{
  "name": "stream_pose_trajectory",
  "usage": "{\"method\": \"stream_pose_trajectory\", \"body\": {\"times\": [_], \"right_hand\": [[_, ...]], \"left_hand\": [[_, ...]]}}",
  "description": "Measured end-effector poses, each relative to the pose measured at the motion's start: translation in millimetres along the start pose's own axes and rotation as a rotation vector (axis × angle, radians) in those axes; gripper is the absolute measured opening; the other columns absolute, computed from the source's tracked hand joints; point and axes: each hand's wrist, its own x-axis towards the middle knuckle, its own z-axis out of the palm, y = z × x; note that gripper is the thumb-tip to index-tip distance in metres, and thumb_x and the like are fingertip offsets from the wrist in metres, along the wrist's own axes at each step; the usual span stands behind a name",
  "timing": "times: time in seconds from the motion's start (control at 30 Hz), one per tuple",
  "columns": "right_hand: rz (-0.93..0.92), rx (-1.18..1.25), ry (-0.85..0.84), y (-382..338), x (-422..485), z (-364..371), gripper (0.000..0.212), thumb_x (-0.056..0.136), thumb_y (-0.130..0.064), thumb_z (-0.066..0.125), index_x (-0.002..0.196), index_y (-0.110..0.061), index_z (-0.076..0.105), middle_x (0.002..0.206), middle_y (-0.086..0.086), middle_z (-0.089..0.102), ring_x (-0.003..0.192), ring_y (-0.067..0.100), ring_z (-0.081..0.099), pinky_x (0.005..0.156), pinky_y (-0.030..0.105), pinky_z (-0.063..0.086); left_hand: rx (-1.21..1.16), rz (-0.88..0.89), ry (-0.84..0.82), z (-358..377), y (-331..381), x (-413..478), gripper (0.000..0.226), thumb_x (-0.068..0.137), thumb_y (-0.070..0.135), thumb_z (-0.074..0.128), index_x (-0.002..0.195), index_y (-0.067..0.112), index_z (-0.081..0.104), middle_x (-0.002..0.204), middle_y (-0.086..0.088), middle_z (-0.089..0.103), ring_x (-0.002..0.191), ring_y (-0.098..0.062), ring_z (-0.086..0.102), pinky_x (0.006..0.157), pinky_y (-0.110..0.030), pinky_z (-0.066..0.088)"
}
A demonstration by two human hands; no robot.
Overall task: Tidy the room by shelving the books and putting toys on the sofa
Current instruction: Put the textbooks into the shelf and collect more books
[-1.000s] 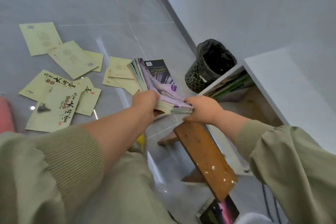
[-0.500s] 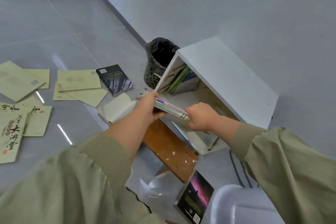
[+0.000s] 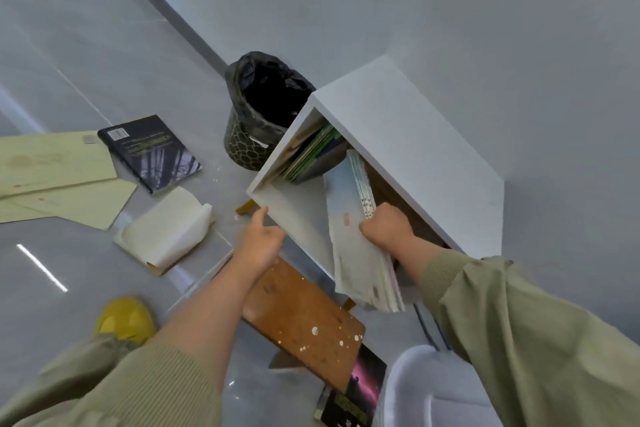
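Grey floor [image 3: 104, 73]; gripped books [image 3: 348, 250], titles illegible

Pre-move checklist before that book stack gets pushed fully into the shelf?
1. Right hand grips stack: ok.
2. Stack's top end inside shelf: ok; the lower end sticks out.
3. Free space beside shelved books: ok.
4. Left hand off the stack, at the shelf's front edge: ok.
5. Room behind the stack: cannot tell.
6. Floor cleared: not ok, black book lies there.
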Motion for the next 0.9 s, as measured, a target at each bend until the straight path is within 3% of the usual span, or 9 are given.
{"method": "stream_pose_trajectory", "body": {"times": [0.17,0.27,0.37,0.47,0.53,0.6,0.67,0.77,0.9], "right_hand": [[0.288,0.597,0.043,3,38,12,0.036,0.079,-0.016,0.061,0.113,-0.008,0.052,0.119,0.011,0.060,0.108,0.030,0.058,0.096,0.039,0.049],[0.484,1.086,0.091,5,53,22,0.032,0.078,-0.014,0.066,0.108,-0.008,0.057,0.106,0.011,0.064,0.087,0.027,0.064,0.071,0.033,0.056],[0.574,1.423,0.202,1,71,30,0.023,0.081,-0.016,0.066,0.103,-0.011,0.061,0.087,0.007,0.063,0.062,0.019,0.059,0.043,0.020,0.047],[0.557,1.644,0.366,-8,91,28,0.023,0.088,-0.017,0.062,0.110,-0.011,0.057,0.104,0.009,0.061,0.079,0.022,0.061,0.064,0.027,0.058],[0.521,1.623,0.403,-12,95,20,0.035,0.097,-0.010,0.050,0.131,-0.006,0.045,0.134,0.017,0.049,0.118,0.032,0.051,0.098,0.028,0.046],[0.519,1.558,0.372,-18,109,22,0.027,0.102,-0.007,0.036,0.129,-0.002,0.039,0.144,0.021,0.038,0.132,0.036,0.037,0.092,0.008,0.035],[0.563,1.380,0.458,-13,127,35,0.014,0.101,-0.016,0.038,0.113,-0.008,0.037,0.134,0.014,0.046,0.126,0.029,0.044,0.085,0.004,0.037],[0.590,1.179,0.615,-14,148,54,0.049,0.091,-0.034,0.048,0.133,-0.009,0.044,0.136,0.006,0.050,0.124,0.024,0.048,0.105,0.034,0.041],[0.579,1.140,0.737,-36,160,66,0.064,0.074,-0.041,0.054,0.127,-0.006,0.052,0.116,0.013,0.064,0.100,0.031,0.063,0.087,0.042,0.054]], "left_hand": [[-0.079,-0.071,-0.064,5,3,26,0.044,0.098,0.015,0.045,0.141,0.023,0.036,0.118,-0.003,0.049,0.103,-0.020,0.057,0.083,-0.038,0.049],[-0.056,-0.033,-0.087,13,8,35,0.040,0.097,0.017,0.046,0.137,0.023,0.044,0.120,-0.005,0.053,0.103,-0.020,0.056,0.088,-0.038,0.047],[-0.117,-0.040,-0.082,14,7,52,0.037,0.097,0.014,0.047,0.132,0.021,0.049,0.111,-0.004,0.057,0.094,-0.018,0.056,0.084,-0.036,0.048],[-0.162,-0.028,-0.047,7,11,70,0.037,0.097,0.013,0.047,0.133,0.020,0.050,0.105,-0.002,0.056,0.092,-0.017,0.055,0.083,-0.034,0.048],[-0.149,0.016,-0.021,-1,18,81,0.035,0.097,0.018,0.048,0.131,0.024,0.051,0.097,0.005,0.057,0.095,-0.018,0.057,0.088,-0.037,0.048],[-0.167,0.048,-0.007,-8,26,91,0.032,0.098,0.022,0.049,0.129,0.025,0.052,0.093,0.011,0.056,0.101,-0.017,0.059,0.092,-0.038,0.048],[-0.177,0.070,-0.008,-11,30,96,0.032,0.098,0.022,0.048,0.130,0.025,0.051,0.098,0.010,0.057,0.105,-0.014,0.058,0.093,-0.036,0.048],[-0.135,0.083,-0.007,-13,26,99,0.033,0.099,0.020,0.045,0.131,0.026,0.050,0.116,0.004,0.058,0.112,-0.014,0.056,0.099,-0.037,0.045],[-0.104,0.076,-0.018,-18,14,109,0.037,0.098,0.009,0.040,0.130,0.024,0.050,0.123,0.002,0.057,0.116,-0.016,0.053,0.103,-0.037,0.042]]}}
